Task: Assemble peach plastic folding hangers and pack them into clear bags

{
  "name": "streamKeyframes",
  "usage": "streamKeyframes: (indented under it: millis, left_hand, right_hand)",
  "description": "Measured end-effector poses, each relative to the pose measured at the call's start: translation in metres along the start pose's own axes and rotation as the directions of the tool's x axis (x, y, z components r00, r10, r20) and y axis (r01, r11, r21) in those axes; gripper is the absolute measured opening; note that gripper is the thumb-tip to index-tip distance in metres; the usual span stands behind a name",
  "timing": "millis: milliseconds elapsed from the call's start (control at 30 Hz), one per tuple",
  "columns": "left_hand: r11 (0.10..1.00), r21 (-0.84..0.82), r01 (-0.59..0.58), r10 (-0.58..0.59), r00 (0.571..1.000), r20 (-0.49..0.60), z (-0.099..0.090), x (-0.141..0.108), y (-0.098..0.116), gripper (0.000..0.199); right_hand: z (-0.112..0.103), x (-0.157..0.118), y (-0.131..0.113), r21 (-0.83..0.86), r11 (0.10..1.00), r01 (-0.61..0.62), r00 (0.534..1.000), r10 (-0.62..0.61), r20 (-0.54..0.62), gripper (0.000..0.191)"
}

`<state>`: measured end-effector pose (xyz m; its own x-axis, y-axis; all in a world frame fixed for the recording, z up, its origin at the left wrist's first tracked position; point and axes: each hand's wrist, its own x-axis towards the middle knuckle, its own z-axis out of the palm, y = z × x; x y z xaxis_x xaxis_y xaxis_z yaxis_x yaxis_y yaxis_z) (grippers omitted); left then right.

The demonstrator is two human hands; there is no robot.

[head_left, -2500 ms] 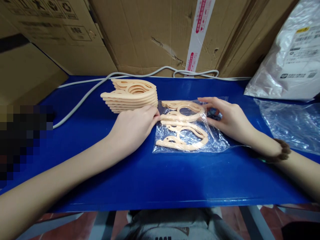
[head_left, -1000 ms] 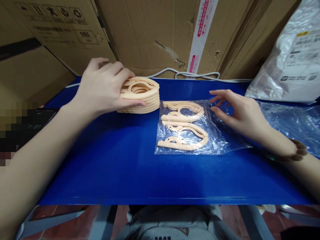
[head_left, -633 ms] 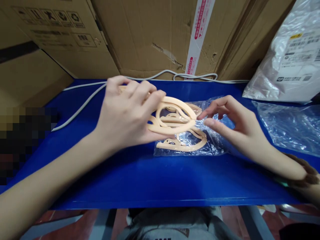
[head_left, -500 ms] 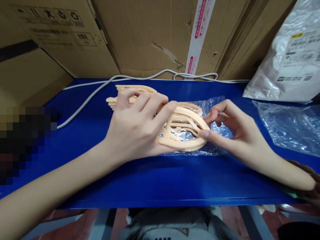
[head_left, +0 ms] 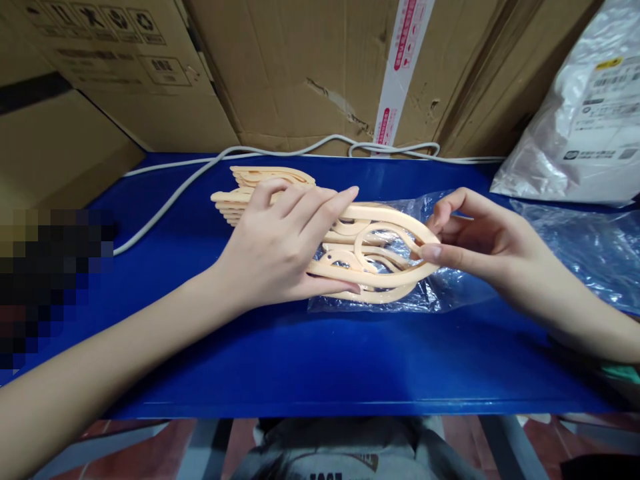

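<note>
1. The folding hanger we have in hand is folded flat and lies above the clear bag, outside it; we cannot tell whether the two touch.
2. Our left hand grips it at 9 o'clock, fingers over the far bar and thumb along the near one.
3. Our right hand, at 3 o'clock, pinches its rounded tip between thumb and fingers.
4. Under it, bagged hangers show through the openings; we count two, probably, though the held one covers much of them. So that part looks done.
5. At 10 o'clock, touching or just behind our left hand, the stack holds several more hangers, none of them bagged: by our reading, much is left.
6. Further out, a clear film lies on the blue table at 3 o'clock, with a white parcel at 2 o'clock.
</note>
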<state>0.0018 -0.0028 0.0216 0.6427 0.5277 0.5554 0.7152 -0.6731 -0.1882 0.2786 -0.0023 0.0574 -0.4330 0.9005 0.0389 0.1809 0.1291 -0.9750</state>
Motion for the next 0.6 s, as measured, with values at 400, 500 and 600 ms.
streamKeyframes:
  millis: [400, 500, 600]
  left_hand:
    - [0.976, -0.193, 0.097, -0.09, 0.995, 0.044, -0.002, 0.002, 0.021, 0.067]
    - [0.966, -0.237, 0.1, -0.092, 0.995, 0.044, -0.004, 0.002, 0.029, 0.068]
    - [0.94, -0.319, 0.121, -0.106, 0.992, 0.063, -0.004, 0.001, 0.031, 0.084]
  right_hand:
    - [0.004, -0.003, 0.008, -0.731, 0.413, 0.542, 0.809, -0.493, 0.321, 0.072]
    - [0.01, -0.006, 0.006, -0.778, 0.25, 0.576, 0.776, -0.468, 0.424, 0.067]
    - [0.011, -0.008, 0.003, -0.801, 0.181, 0.571, 0.77, -0.458, 0.445, 0.062]
